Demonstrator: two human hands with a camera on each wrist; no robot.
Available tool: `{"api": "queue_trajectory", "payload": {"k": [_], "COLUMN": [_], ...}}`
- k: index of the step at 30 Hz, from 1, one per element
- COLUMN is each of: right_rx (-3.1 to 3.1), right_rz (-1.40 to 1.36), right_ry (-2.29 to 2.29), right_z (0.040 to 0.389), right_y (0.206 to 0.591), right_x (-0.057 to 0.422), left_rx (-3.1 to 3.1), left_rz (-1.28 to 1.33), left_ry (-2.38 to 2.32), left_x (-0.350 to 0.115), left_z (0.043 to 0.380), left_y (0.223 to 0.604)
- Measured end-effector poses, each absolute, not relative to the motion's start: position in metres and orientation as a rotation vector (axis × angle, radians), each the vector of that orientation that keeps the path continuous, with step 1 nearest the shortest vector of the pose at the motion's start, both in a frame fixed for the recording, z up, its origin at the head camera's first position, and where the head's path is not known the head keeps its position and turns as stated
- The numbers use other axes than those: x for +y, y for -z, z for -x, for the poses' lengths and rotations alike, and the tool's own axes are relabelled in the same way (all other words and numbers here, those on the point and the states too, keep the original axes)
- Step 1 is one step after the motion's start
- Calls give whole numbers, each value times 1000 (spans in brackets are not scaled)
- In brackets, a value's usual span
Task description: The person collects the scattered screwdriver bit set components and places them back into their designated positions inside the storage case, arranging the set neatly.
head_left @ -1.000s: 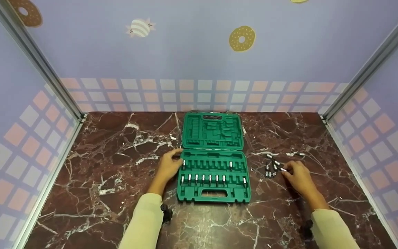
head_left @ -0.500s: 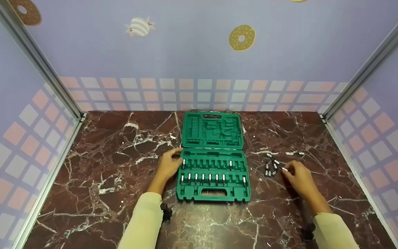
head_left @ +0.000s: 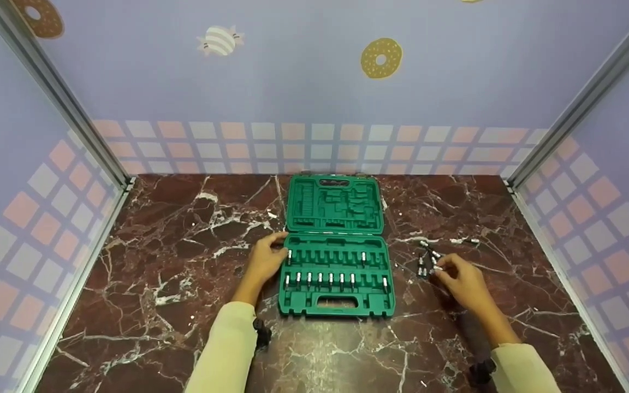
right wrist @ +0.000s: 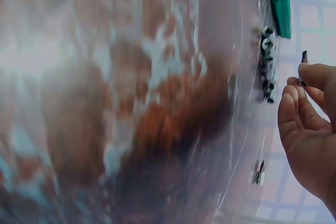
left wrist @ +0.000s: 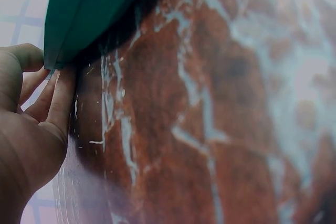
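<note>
A green tool case (head_left: pixel 366 307) lies unfolded on the marble table, with several silver-and-black bit sockets (head_left: pixel 331 280) standing in its slots. My left hand (head_left: pixel 264 262) grips the case's left edge; in the left wrist view its thumb and fingers lie on either side of that edge. To the right of the case, my right hand (head_left: pixel 464 281) pinches one bit socket (right wrist: pixel 304 57) between thumb and fingertips, its dark tip poking out above the thumb in the right wrist view. It is held beside a small pile of loose bit sockets (head_left: pixel 421 268).
One more bit socket (head_left: pixel 474 240) lies apart behind the pile. The hollowed lid (head_left: pixel 295 202) leans back near the patterned rear wall (head_left: pixel 314 87). Side walls bound the marble table (head_left: pixel 183 327) left and right.
My right hand has drawn the bit socket up and slightly left, to the near side of the pile. My left hand stays on the case's edge.
</note>
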State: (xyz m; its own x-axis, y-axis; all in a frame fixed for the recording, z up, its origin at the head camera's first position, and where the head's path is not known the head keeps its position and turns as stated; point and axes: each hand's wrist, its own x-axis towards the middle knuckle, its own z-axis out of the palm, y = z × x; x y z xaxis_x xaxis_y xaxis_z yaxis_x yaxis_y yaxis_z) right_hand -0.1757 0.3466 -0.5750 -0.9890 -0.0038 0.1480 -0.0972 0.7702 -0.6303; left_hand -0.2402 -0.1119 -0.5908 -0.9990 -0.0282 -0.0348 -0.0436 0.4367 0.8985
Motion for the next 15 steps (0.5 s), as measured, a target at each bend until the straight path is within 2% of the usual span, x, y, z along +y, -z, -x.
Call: {"api": "queue_trajectory", "payload": {"k": [15], "right_rx": [-2746], "right_rz": [-179], "right_ry": [-1262], "right_z": [168], "right_y": [573], "right_x": [309], "left_rx": [2643], "left_rz": [68], "left_ry": [-1662], "left_x": [-111], "left_z": [241], "left_y": [590]}}
